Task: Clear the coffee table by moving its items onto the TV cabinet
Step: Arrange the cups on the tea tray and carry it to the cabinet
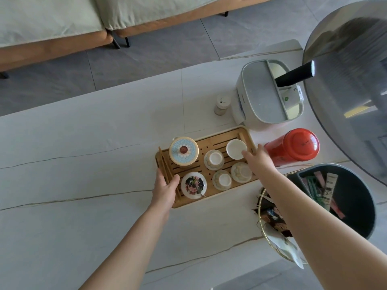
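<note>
Tabletop (83, 164) of pale veined stone carries everything, so take the bamboo tea tray (211, 164) as the landmark. Beyond its far right corner stands a grey lidded appliance (263, 95), with a small pale bottle (222, 104) beside that; a red canister (293, 146) lies just right of the tray, and a dark round organiser (345, 197) of sachets sits to its near right. On the tray stand a blue-lidded jar (183, 151) at the far left, a lidded floral teapot (193, 185) at the near left, and four small cups (214, 160) across the middle and right.

The left hand (165, 189) grips the tray's left end, thumb over the rail. The right hand (258, 159) reaches the right end with fingers extended over the rim, seemingly not closed on it.

The step in hand looks like lifting the whole tray. Doing it well likely means seating both grips under the ends, raising it level and slowly, since loose cups could slide and lids could shift.
</note>
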The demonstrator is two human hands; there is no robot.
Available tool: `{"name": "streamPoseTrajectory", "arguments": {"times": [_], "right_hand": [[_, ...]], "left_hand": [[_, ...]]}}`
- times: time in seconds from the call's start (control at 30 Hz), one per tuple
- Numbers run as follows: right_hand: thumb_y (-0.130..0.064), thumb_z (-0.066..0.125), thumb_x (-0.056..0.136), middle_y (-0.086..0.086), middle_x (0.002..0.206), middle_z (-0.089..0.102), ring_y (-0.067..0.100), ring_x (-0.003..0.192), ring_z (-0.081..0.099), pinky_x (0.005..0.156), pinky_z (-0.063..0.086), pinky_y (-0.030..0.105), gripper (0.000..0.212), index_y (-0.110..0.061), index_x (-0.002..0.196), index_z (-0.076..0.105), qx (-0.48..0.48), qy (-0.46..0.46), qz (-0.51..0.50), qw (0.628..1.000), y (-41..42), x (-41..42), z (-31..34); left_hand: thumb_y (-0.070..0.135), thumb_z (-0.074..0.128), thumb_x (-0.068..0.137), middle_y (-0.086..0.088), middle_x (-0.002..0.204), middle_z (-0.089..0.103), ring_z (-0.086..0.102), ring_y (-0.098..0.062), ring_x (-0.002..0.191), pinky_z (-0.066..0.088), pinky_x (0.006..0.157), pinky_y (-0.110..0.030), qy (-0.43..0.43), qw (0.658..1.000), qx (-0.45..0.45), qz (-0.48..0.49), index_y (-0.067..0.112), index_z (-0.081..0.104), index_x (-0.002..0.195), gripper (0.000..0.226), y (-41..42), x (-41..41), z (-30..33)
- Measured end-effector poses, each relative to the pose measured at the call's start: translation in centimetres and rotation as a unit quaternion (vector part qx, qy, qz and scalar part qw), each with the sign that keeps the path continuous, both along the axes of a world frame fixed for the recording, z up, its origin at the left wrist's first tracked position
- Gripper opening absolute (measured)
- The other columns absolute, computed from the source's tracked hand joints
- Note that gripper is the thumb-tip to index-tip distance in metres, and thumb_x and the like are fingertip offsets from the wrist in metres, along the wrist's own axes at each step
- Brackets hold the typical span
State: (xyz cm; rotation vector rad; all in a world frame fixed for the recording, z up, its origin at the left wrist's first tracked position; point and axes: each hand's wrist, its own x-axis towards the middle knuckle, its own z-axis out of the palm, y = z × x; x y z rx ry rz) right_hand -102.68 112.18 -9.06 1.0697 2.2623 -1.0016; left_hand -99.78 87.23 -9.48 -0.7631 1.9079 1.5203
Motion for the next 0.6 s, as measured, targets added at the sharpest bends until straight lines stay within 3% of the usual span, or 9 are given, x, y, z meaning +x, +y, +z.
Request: {"name": "streamPoseTrajectory", "arguments": {"times": [0.17, 0.3, 0.43, 0.6], "right_hand": [[-0.034, 0.049, 0.091, 0.018, 0.127, 0.05, 0.035, 0.116, 0.049, 0.093, 0.042, 0.043, 0.051, -0.006, 0.132, 0.037, -0.031, -0.016, -0.041, 0.999, 0.8, 0.1, -1.3], [-0.033, 0.052, 0.089, 0.013, 0.109, 0.053, 0.029, 0.098, 0.051, 0.081, 0.043, 0.037, 0.046, -0.006, 0.126, 0.044, -0.05, -0.01, -0.074, 0.996, 0.9, 0.3, -1.6], [-0.028, 0.051, 0.089, 0.014, 0.087, 0.054, 0.026, 0.078, 0.051, 0.066, 0.04, 0.033, 0.027, -0.005, 0.104, 0.053, -0.046, -0.003, -0.059, 0.997, -0.4, 0.9, -2.2], [-0.026, 0.048, 0.09, 0.021, 0.097, 0.06, 0.028, 0.078, 0.052, 0.066, 0.04, 0.034, 0.028, -0.002, 0.1, 0.057, -0.045, -0.006, -0.037, 0.998, -3.5, 1.9, -2.5]], "left_hand": [[0.033, 0.05, 0.095, 0.0, 0.16, 0.008, 0.014, -0.022, 0.146, 0.017, 0.116, -0.043, -0.026, 0.999, -0.021, 0.029, 0.026, 0.001, 0.15, 0.075, -0.6, -0.7, -0.6], [0.035, 0.049, 0.095, 0.0, 0.159, 0.015, 0.019, -0.022, 0.145, 0.018, 0.115, -0.044, -0.054, 0.997, 0.006, 0.048, 0.023, 0.005, 0.15, 0.072, -2.2, -0.8, -1.2], [0.033, 0.047, 0.096, -0.001, 0.157, 0.02, 0.024, -0.022, 0.143, 0.023, 0.115, -0.047, -0.062, 0.996, 0.021, 0.058, 0.019, 0.012, 0.15, 0.066, -4.5, -0.5, -1.2], [0.033, 0.048, 0.096, 0.001, 0.155, 0.028, 0.03, -0.021, 0.141, 0.026, 0.114, -0.046, -0.069, 0.996, 0.021, 0.058, 0.022, 0.018, 0.149, 0.062, -8.0, 0.2, -1.0]]}}
